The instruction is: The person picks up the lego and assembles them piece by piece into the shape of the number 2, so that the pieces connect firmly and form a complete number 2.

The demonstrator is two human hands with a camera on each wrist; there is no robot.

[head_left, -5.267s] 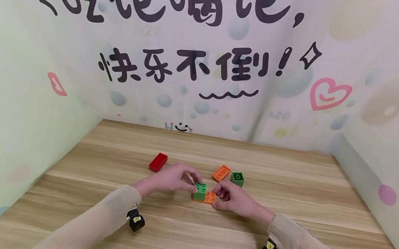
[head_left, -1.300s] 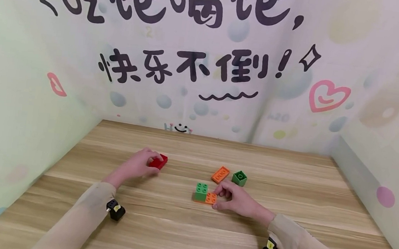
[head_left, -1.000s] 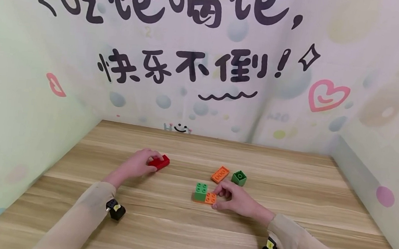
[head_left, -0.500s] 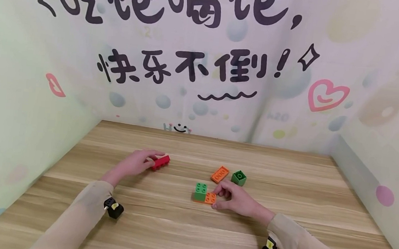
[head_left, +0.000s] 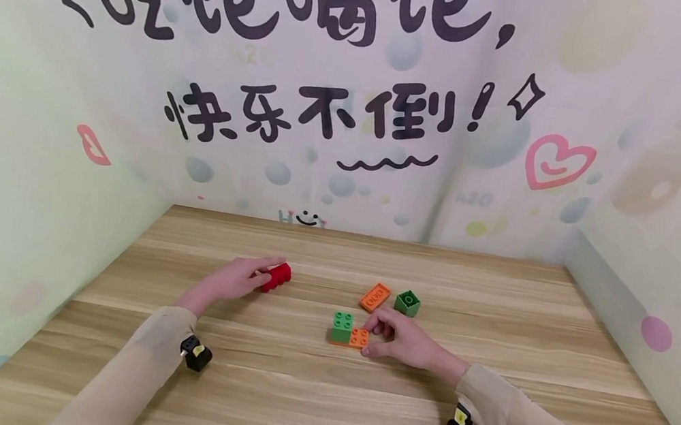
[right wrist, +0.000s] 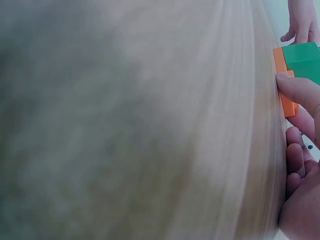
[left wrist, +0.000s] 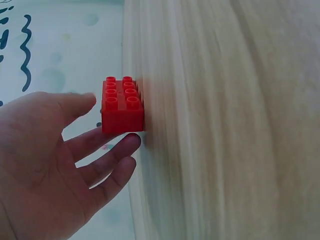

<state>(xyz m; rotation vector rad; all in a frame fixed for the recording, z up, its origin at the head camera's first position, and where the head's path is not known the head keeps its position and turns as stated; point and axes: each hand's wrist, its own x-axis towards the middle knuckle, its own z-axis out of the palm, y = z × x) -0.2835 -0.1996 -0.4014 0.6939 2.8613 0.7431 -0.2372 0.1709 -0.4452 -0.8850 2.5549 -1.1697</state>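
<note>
My left hand (head_left: 235,279) is at a red toy brick (head_left: 277,277) on the left of the table. In the left wrist view the red brick (left wrist: 122,105) lies on its side, its end facing the camera. The thumb stands a little apart from it and the loosely bent fingers reach behind it; the index fingertip is hidden. With thumb and index finger, my right hand (head_left: 404,342) pinches the right end of an orange brick plate (head_left: 359,338). A green brick (head_left: 342,327) sits on that plate's left half.
Behind the green-and-orange stack lie a second orange plate (head_left: 375,297) and a dark green brick (head_left: 408,303), both with undersides up. The wooden table (head_left: 298,400) is bounded by a printed back wall (head_left: 318,190) and plain side walls.
My left hand has left the green brick and gone left to the red brick. The red brick has turned from underside-up onto its side. My right hand stays on the orange plate.
</note>
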